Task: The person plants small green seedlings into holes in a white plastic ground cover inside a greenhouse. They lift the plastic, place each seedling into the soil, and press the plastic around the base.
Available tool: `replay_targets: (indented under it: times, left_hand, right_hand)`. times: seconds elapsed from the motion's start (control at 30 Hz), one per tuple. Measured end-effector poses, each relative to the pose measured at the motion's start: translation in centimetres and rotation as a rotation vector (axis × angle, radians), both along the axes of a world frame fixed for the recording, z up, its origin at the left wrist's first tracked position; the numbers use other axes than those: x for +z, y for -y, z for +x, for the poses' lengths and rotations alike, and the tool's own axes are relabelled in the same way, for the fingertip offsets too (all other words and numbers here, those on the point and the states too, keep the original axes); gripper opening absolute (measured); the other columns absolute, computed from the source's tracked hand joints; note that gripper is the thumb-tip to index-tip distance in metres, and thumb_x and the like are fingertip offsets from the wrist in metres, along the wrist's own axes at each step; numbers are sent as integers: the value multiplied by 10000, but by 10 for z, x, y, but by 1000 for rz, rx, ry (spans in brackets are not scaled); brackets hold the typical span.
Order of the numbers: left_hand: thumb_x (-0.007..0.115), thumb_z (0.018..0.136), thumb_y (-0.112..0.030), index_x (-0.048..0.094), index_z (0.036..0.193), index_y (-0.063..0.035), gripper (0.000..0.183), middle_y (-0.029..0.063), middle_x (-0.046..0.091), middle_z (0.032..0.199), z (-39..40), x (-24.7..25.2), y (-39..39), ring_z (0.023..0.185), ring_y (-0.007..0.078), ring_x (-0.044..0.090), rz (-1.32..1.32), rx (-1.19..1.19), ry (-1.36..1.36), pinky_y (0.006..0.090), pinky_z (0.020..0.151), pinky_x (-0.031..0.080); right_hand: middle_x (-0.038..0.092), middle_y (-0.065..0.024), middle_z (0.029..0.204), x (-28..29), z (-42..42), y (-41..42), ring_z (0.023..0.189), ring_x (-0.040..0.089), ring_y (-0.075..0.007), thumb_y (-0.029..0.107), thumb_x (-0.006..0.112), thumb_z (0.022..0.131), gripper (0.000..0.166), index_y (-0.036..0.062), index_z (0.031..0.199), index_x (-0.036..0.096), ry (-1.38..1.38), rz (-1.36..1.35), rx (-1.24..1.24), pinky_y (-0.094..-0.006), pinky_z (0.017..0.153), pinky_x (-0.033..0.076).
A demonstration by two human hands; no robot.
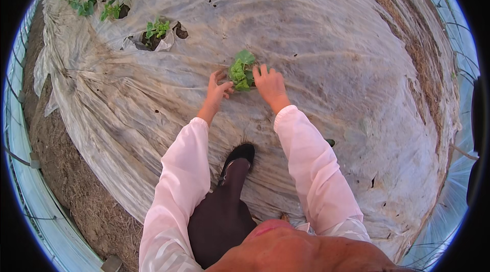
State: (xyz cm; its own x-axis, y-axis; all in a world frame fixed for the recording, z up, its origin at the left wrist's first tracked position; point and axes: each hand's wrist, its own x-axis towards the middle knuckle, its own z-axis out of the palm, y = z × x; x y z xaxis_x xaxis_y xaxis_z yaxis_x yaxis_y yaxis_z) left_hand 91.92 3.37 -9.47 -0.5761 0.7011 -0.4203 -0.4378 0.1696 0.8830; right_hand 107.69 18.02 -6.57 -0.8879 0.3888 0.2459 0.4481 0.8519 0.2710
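Note:
A young leafy green plant pokes up through the translucent plastic mulch film in front of me. My left hand is at its left side, fingers curved and apart, the thumb close to the lower leaves. On the opposite side, my right hand reaches down against the plant's right edge, its fingertips partly hidden by leaves and film. Whether those fingertips pinch anything is not visible. The plant's base and the opening around it are mostly covered by leaves.
More plants grow from torn holes at upper left, the nearest a small seedling beside a bare hole. My black shoe stands on the film. Bare soil runs along the left, and pale plastic greenhouse walls curve around both sides.

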Motion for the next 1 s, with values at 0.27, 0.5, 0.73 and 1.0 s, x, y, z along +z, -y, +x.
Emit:
replay_targets:
  times: [0.27,0.5,0.73,1.0]
  left_hand:
    - [685,790,-66,577,1218,-41,442,137,586,1262,38,-18,27,973,279,635,-288,-56,-893,406,808,511]
    - [694,793,-154,611,1242,-51,468,115,617,1280,43,-1,41,1280,312,510,-137,-316,-1531,485,1063,356]
    - [678,809,-161,597,1259,-55,469,107,623,1243,47,-10,39,1295,304,484,-212,-349,-1499,534,1079,276]
    - [685,789,-170,603,1186,-74,417,76,609,1080,44,-13,37,1170,294,511,-245,-339,-1507,527,989,309]
  right_hand:
    - [549,-194,1332,3,20,-13,1092,604,-331,120,766,754,571,57,1292,585,-148,-298,-33,-382,847,559]
    - [555,-217,1324,8,42,12,1151,582,-361,104,740,761,553,37,1288,587,-324,-298,-139,-433,942,511]
    - [622,-113,1243,-20,50,32,1163,572,-311,59,683,737,479,43,1213,639,-305,-411,36,-429,956,478]
    - [620,-102,1253,-24,43,28,1181,564,-311,43,649,766,497,66,1262,624,-198,-645,-147,-426,993,463]
